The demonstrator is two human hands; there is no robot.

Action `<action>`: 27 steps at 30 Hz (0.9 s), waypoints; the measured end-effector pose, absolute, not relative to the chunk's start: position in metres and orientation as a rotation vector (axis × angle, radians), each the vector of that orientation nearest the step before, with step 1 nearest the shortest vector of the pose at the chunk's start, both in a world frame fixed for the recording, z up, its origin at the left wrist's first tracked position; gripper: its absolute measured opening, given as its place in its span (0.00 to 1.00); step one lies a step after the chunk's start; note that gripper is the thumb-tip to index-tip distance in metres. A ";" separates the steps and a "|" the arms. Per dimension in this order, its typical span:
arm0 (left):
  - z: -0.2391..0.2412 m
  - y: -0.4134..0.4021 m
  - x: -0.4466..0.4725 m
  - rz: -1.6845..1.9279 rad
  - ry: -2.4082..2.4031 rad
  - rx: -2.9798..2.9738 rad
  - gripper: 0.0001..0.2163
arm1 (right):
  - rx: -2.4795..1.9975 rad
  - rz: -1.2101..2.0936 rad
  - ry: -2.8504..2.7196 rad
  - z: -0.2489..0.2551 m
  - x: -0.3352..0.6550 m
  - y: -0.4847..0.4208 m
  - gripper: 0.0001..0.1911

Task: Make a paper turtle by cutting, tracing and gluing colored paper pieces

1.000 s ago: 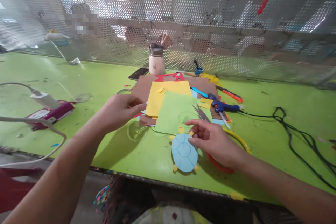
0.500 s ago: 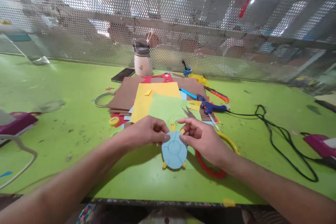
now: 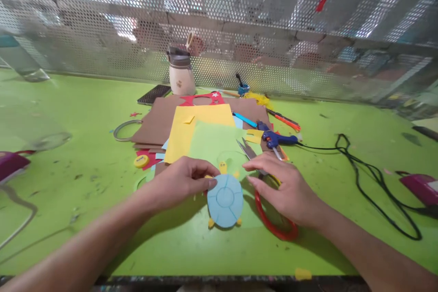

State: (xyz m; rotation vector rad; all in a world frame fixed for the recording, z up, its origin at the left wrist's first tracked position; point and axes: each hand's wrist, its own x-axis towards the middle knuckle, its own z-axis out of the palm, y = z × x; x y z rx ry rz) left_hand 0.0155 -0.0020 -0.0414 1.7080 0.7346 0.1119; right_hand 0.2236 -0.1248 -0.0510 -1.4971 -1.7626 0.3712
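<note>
The left hand [image 3: 186,180] pinches the upper left edge of a blue paper turtle [image 3: 225,198] between thumb and fingers. The turtle is near the table's front side, its yellow head pointing away from the person and 2 yellow rear feet showing at its lower edge. The right hand [image 3: 285,187] is just right of the turtle, thumb and fingers parted, over the red and yellow handles of scissors [image 3: 276,233]; whether it touches them I cannot tell. Beyond the hands, a light green sheet [image 3: 208,139] overlaps a yellow sheet [image 3: 179,139] on brown cardboard [image 3: 153,123]. Right of these lies a blue glue gun [image 3: 282,139].
</note>
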 end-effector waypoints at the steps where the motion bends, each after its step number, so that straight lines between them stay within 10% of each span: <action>1: -0.042 -0.001 0.015 0.110 0.732 1.709 0.11 | -1.508 0.379 -1.768 -0.051 0.223 -0.124 0.08; 27: -0.036 0.005 0.011 0.134 0.718 1.635 0.09 | -1.622 0.644 -1.706 -0.049 0.217 -0.127 0.11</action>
